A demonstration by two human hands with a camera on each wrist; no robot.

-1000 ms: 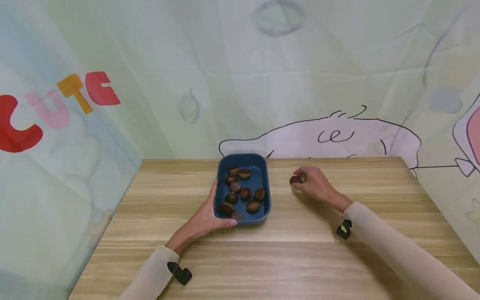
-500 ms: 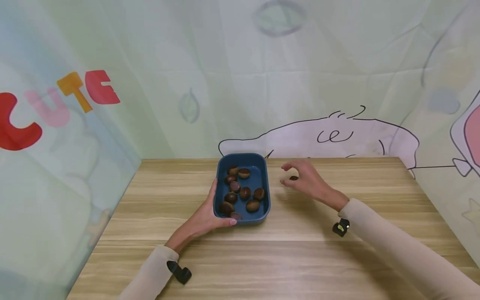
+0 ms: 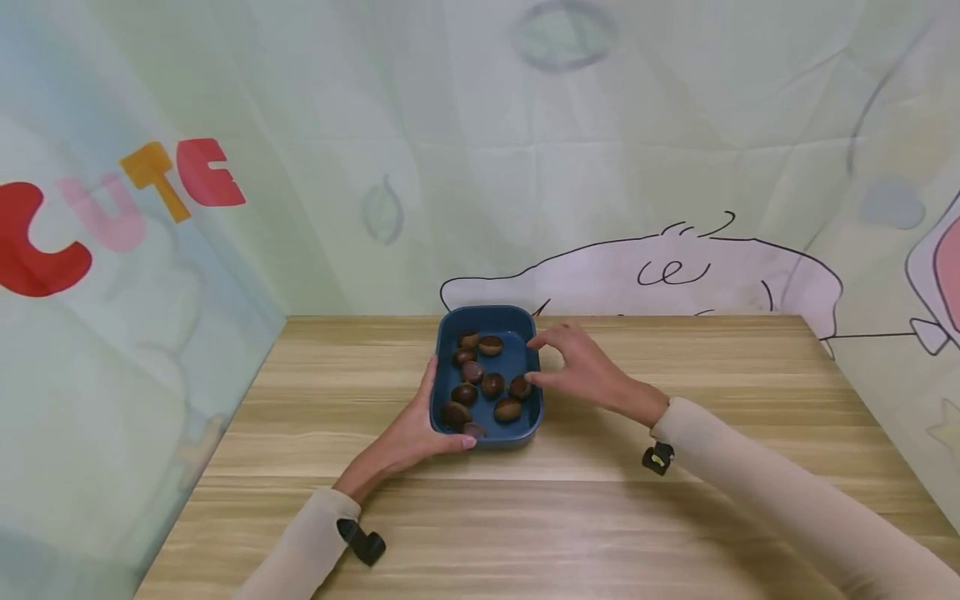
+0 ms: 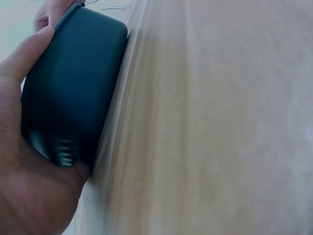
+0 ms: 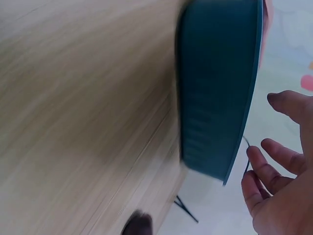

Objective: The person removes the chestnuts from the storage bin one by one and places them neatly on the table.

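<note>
A deep blue rectangular box (image 3: 536, 417) stands on the wooden table with several brown chestnuts (image 3: 492, 385) inside. My left hand (image 3: 408, 433) grips its near left corner, the thumb along the front rim and fingers at the left side. In the left wrist view, the left hand (image 4: 29, 171) curves round the box's outer wall (image 4: 78, 73). My right hand (image 3: 588, 375) reaches over the right rim, thumb and forefinger spread apart, the thumb overlapping a chestnut (image 3: 519, 387). The right wrist view shows the right hand (image 5: 288, 186) with nothing between its fingers.
One dark brown chestnut (image 5: 138, 224) lies outside the box in the right wrist view; my right hand hides that spot in the head view. A printed cloth backdrop (image 3: 360, 167) hangs behind the table (image 3: 487, 525).
My right hand has left the chestnut it was touching on the table and moved left to the box, its thumb and forefinger spreading apart. The left hand and the box stay in place.
</note>
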